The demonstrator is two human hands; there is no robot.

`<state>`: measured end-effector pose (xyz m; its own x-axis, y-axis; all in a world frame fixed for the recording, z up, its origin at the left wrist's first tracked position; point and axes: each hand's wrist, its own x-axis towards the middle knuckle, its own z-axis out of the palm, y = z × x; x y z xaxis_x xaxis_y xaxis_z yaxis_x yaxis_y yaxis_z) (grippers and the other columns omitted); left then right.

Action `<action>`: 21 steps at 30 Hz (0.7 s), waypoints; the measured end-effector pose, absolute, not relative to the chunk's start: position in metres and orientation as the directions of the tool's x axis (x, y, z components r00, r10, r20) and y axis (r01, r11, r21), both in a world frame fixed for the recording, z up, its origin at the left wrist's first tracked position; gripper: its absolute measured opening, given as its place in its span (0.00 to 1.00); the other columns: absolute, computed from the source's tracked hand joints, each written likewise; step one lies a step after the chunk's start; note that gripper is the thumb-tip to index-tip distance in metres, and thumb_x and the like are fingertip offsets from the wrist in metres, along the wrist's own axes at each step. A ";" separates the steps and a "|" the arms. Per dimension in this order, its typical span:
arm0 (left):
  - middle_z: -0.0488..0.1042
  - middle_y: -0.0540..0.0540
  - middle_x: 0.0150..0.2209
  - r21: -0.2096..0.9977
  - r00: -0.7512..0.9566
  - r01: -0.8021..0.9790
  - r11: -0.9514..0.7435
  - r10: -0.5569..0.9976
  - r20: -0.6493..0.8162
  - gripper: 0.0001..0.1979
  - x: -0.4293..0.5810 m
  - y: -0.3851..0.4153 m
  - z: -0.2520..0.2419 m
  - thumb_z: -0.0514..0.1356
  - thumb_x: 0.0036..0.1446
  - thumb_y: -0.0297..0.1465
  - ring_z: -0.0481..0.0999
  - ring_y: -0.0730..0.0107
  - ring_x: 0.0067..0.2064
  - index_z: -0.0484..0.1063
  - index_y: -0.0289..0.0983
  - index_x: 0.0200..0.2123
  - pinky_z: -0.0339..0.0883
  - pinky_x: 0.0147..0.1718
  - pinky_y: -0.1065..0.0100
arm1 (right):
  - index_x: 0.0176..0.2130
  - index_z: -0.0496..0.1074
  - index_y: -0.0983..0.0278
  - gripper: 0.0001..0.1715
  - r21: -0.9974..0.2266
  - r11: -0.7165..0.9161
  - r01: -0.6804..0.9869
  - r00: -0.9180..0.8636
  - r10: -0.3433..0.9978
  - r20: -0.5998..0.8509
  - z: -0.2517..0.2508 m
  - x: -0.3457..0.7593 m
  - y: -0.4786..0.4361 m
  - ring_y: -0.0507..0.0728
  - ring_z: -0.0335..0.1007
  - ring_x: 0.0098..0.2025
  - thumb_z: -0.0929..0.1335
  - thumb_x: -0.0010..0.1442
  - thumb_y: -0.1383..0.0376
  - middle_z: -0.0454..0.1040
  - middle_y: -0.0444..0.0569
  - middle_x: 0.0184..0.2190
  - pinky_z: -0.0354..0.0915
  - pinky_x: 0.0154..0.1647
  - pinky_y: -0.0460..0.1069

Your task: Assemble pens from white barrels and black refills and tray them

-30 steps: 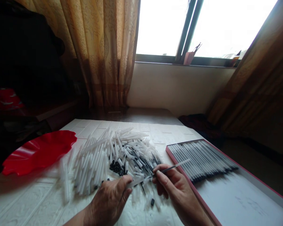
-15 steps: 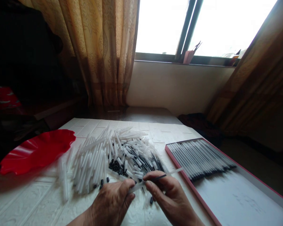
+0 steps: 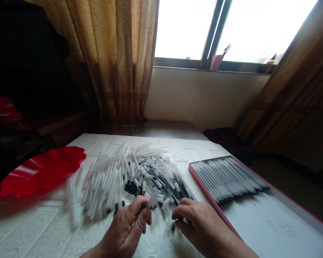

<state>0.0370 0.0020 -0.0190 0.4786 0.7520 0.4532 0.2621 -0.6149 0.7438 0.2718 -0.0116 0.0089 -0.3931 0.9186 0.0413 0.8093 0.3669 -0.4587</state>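
pinching translucent tube in left hand, lower centre of frame; grip closed on it. right hand, lower right of centre: fingers bent near black cap; cannot tell whether grip holds anything. apparently done: dark-ended pens lined up in tray, right of frame; lower part unfilled. apparently remaining: many white tubes, black sticks, black caps, loose on desk, frame centre.

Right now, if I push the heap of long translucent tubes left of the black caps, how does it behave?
The translucent tubes look slim and round, so they'd probably roll or slide over each other. They lie straight, suggesting fairly stiff. Their see-through look hints at hollow, light plastic.
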 end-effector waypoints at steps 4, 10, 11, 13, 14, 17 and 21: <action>0.74 0.53 0.29 0.550 0.529 0.408 -0.729 0.680 0.508 0.07 0.037 0.005 -0.021 0.48 0.70 0.31 0.77 0.73 0.27 0.64 0.42 0.47 0.68 0.24 0.77 | 0.29 0.76 0.58 0.09 -0.284 0.373 0.883 -0.402 0.914 -0.051 0.003 0.268 -0.011 0.56 0.77 0.33 0.71 0.51 0.73 0.77 0.43 0.32 0.60 0.30 0.46; 0.80 0.50 0.38 0.405 0.650 0.497 -0.767 0.639 0.412 0.15 0.034 0.008 -0.025 0.49 0.64 0.25 0.82 0.67 0.36 0.64 0.44 0.51 0.75 0.34 0.72 | 0.38 0.74 0.57 0.13 -0.173 0.430 0.886 -0.441 0.897 -0.032 0.002 0.260 -0.012 0.56 0.78 0.37 0.71 0.53 0.72 0.78 0.43 0.39 0.63 0.31 0.45; 0.80 0.50 0.38 0.387 0.656 0.509 -0.769 0.638 0.403 0.15 0.033 0.008 -0.025 0.49 0.64 0.24 0.83 0.66 0.37 0.64 0.44 0.51 0.75 0.35 0.71 | 0.38 0.74 0.57 0.13 -0.148 0.447 0.882 -0.454 0.891 -0.014 0.000 0.260 -0.012 0.56 0.78 0.37 0.70 0.54 0.73 0.78 0.43 0.39 0.63 0.30 0.45; 0.80 0.50 0.38 0.354 0.660 0.527 -0.773 0.634 0.402 0.14 0.027 0.006 -0.027 0.49 0.65 0.25 0.83 0.66 0.37 0.64 0.44 0.51 0.76 0.35 0.71 | 0.36 0.74 0.58 0.11 -0.087 0.473 0.877 -0.473 0.881 0.022 -0.005 0.260 -0.012 0.55 0.78 0.34 0.70 0.54 0.73 0.78 0.44 0.37 0.62 0.27 0.45; 0.80 0.50 0.37 0.337 0.661 0.528 -0.780 0.626 0.414 0.13 0.024 0.005 -0.028 0.48 0.65 0.26 0.83 0.67 0.36 0.65 0.43 0.50 0.76 0.35 0.72 | 0.34 0.74 0.59 0.09 -0.052 0.484 0.873 -0.483 0.875 0.037 -0.009 0.260 -0.011 0.55 0.78 0.32 0.70 0.54 0.73 0.78 0.44 0.35 0.61 0.25 0.45; 0.80 0.50 0.35 0.275 0.675 0.522 -0.807 0.588 0.445 0.12 0.012 0.000 -0.034 0.46 0.69 0.32 0.83 0.66 0.34 0.65 0.43 0.49 0.75 0.33 0.72 | 0.28 0.73 0.59 0.08 0.036 0.518 0.855 -0.519 0.852 0.071 -0.019 0.260 -0.009 0.55 0.76 0.26 0.72 0.52 0.72 0.78 0.43 0.31 0.54 0.19 0.47; 0.79 0.49 0.35 0.204 0.700 0.595 -0.778 0.626 0.344 0.14 0.002 -0.007 -0.041 0.43 0.72 0.33 0.82 0.64 0.35 0.66 0.43 0.51 0.76 0.33 0.69 | 0.26 0.72 0.60 0.11 0.037 0.549 0.835 -0.549 0.826 0.127 -0.021 0.260 -0.009 0.54 0.75 0.23 0.73 0.50 0.75 0.77 0.43 0.28 0.51 0.18 0.48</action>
